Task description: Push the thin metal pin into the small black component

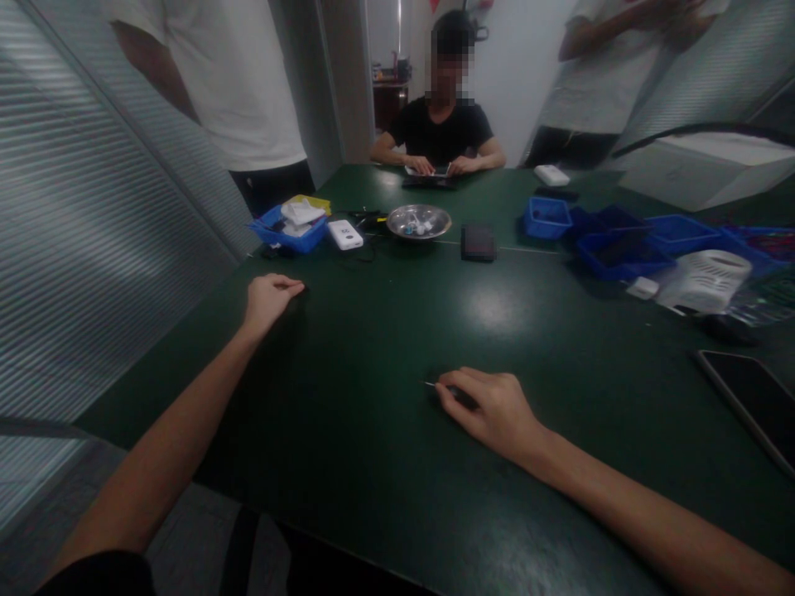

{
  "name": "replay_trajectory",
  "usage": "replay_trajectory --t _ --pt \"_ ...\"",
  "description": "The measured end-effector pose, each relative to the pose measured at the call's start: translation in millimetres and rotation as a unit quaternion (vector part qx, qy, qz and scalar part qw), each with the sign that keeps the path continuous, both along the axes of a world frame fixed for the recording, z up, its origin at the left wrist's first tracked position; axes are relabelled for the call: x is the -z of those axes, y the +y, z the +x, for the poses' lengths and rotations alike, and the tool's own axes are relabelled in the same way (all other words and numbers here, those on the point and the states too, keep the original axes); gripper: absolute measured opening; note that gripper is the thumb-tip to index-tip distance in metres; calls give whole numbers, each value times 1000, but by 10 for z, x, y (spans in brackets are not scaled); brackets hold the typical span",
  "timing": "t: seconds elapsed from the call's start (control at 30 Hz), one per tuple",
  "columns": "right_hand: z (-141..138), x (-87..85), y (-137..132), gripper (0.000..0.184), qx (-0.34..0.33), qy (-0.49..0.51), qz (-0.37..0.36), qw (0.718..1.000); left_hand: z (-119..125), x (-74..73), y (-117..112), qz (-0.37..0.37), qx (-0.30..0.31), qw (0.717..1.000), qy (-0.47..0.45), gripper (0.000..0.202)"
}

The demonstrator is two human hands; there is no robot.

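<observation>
Your right hand (490,410) pinches a thin tool (431,384) against the tabletop (373,331), tip toward 9 o'clock; your left hand (268,300) rests curled shut at 10 o'clock. Lifting it needs a steady pinch.

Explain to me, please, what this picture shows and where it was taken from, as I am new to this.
There is no machine: one camera on a person's head looks down at their own two bare hands. The left hand rests curled on the green table, nothing visible in it. The right hand pinches a small thin tool, its tip pointing left. Farther off lie a metal bowl, blue trays, a white box and, at the right edge, a dark phone. Another person sits opposite.
</observation>
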State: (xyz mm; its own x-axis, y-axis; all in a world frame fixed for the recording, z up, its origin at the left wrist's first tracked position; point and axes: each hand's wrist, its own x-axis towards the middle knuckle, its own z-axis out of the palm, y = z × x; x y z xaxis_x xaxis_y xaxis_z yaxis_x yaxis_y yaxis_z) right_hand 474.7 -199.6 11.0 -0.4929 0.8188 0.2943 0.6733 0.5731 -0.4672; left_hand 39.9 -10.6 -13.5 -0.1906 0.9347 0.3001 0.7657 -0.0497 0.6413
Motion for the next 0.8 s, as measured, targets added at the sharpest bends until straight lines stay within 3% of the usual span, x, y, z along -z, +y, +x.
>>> replay_trajectory --t 0.17,0.4,0.47,0.57,0.67,0.8 --pt "-6 -7 -2 29 1 0 -3 1000 66 -73 -85 48 59 970 231 26" --pt "3 -4 -3 28 -4 -7 -4 1000 365 -191 -278 -12 67 888 454 30" --pt "9 -1 -3 28 -5 -5 -1 1000 456 -173 -293 -33 61 879 473 26" --pt "16 -9 -6 30 -4 -4 2 1000 519 -144 -287 -54 45 900 431 26" --pt "21 -25 -7 31 -2 -11 0 1000 461 -160 -279 -40 50 926 371 19" --pt "22 -34 0 30 -3 -10 -1 1000 338 -211 -294 -13 62 935 350 26"
